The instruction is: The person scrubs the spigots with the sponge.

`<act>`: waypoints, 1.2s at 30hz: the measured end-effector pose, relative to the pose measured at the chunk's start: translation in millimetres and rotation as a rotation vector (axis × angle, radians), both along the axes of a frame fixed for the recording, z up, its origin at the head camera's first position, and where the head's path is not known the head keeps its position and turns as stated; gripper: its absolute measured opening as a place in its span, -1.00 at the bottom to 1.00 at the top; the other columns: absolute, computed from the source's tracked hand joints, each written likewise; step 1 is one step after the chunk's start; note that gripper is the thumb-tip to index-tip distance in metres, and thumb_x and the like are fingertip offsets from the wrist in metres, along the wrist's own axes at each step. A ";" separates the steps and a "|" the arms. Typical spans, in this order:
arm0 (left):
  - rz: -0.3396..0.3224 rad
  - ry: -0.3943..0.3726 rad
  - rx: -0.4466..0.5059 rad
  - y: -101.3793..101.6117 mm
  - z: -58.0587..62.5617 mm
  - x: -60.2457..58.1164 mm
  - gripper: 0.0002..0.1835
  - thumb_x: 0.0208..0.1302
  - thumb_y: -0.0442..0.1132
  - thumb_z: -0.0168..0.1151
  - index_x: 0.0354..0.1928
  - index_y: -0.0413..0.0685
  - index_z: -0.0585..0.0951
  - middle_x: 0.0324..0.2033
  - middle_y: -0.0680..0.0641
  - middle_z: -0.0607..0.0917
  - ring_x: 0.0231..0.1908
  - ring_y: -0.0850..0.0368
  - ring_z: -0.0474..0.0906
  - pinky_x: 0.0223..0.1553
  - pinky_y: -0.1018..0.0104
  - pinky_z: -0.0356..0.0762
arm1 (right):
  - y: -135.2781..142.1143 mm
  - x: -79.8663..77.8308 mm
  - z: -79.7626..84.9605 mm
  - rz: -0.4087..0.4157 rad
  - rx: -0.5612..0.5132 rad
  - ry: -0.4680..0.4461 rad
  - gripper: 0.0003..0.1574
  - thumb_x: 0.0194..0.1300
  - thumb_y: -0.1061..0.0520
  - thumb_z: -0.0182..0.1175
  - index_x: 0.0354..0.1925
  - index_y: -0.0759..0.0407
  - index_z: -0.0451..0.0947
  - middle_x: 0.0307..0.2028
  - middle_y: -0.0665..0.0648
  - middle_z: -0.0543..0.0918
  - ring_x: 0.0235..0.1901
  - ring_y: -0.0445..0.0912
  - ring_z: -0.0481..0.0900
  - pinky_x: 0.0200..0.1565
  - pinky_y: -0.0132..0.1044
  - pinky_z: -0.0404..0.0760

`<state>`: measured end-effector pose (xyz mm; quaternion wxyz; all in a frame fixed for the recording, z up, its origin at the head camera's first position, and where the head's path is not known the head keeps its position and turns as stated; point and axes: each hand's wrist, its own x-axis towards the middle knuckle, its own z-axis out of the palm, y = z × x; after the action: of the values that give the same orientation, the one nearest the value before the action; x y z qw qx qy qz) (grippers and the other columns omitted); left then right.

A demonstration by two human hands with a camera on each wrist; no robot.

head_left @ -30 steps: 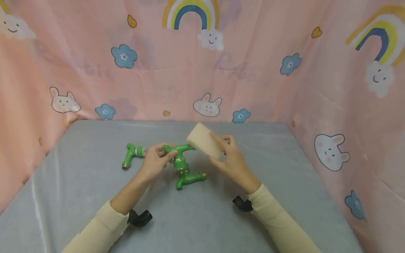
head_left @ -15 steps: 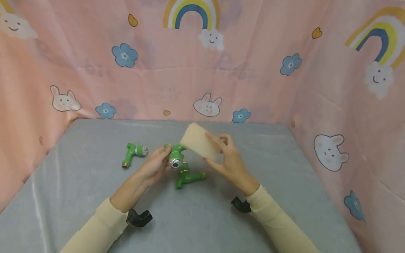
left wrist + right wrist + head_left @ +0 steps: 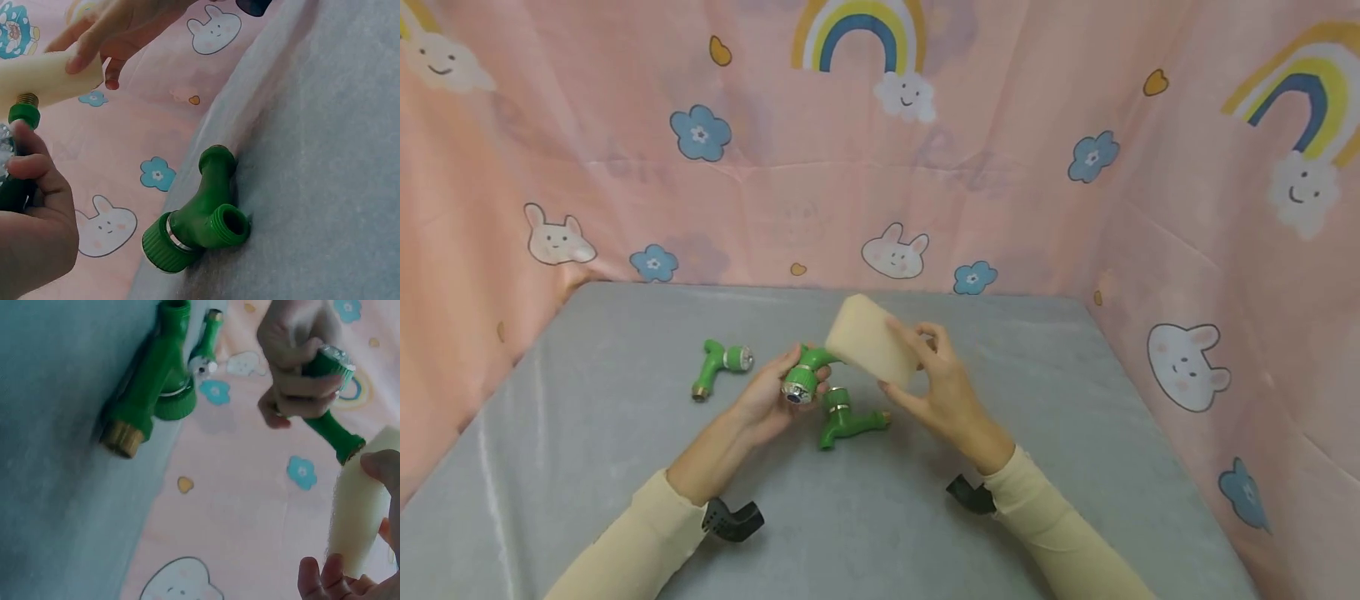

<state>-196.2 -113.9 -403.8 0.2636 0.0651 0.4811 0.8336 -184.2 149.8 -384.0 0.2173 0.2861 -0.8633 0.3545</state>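
My left hand (image 3: 769, 402) grips a green faucet (image 3: 801, 379) by its body, the silver-capped knob tilted toward me. In the left wrist view the brass-threaded end of that faucet meets the face of a cream sponge block (image 3: 44, 78). My right hand (image 3: 951, 400) holds the sponge (image 3: 871, 340) by its right side, thumb below and fingers above. Just below the held faucet, a second green faucet (image 3: 847, 421) lies on the table; its brass end (image 3: 123, 439) shows in the right wrist view. A third green faucet (image 3: 715, 367) lies left of my left hand.
Grey cloth covers the table (image 3: 865, 533). Behind and beside it hangs a pink curtain (image 3: 760, 192) with rainbows, rabbits and flowers. Black curved mounts, a left one (image 3: 733, 521) and a right one (image 3: 972, 495), sit at my wrists under cream sleeves (image 3: 632, 537).
My left hand has turned the faucet so its knob swings down and left toward me. The sponge has shifted left to the faucet's end in my right hand.
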 end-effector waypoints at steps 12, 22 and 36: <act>0.013 0.152 -0.201 -0.4 3.2 1.1 -0.44 0.64 -0.10 -0.17 0.53 -0.16 0.12 -0.15 0.09 0.61 -0.16 0.27 0.58 0.07 0.42 0.58 | 5.6 0.5 5.6 -0.074 -0.012 -0.045 -0.03 0.15 0.13 0.49 0.47 -0.06 0.33 0.11 0.31 0.37 -0.18 0.07 0.53 -0.20 -0.15 0.62; -0.030 0.538 -0.472 0.3 9.4 4.2 -0.48 0.48 -0.31 0.14 0.42 -0.20 0.36 0.17 -0.24 0.65 0.10 0.24 0.58 0.24 0.16 0.46 | 12.8 -8.2 0.6 -0.218 0.052 -0.229 -0.11 0.30 0.01 0.38 0.51 -0.02 0.28 0.14 0.33 0.38 -0.26 0.05 0.47 -0.26 -0.21 0.49; 0.037 0.617 -0.524 7.1 7.2 7.9 -0.67 0.41 -0.40 0.21 0.08 -0.19 0.32 0.04 -0.47 0.67 -0.03 -0.08 0.72 -0.07 0.29 0.66 | 8.2 -6.9 -4.0 -0.198 0.061 -0.206 -0.16 0.25 0.03 0.43 0.45 0.02 0.38 0.06 0.34 0.41 -0.30 0.09 0.51 -0.33 -0.21 0.50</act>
<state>-188.3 -106.8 -396.6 0.0992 0.2343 0.7349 0.6287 -191.1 158.0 -388.0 0.1526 0.1679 -0.9155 0.3323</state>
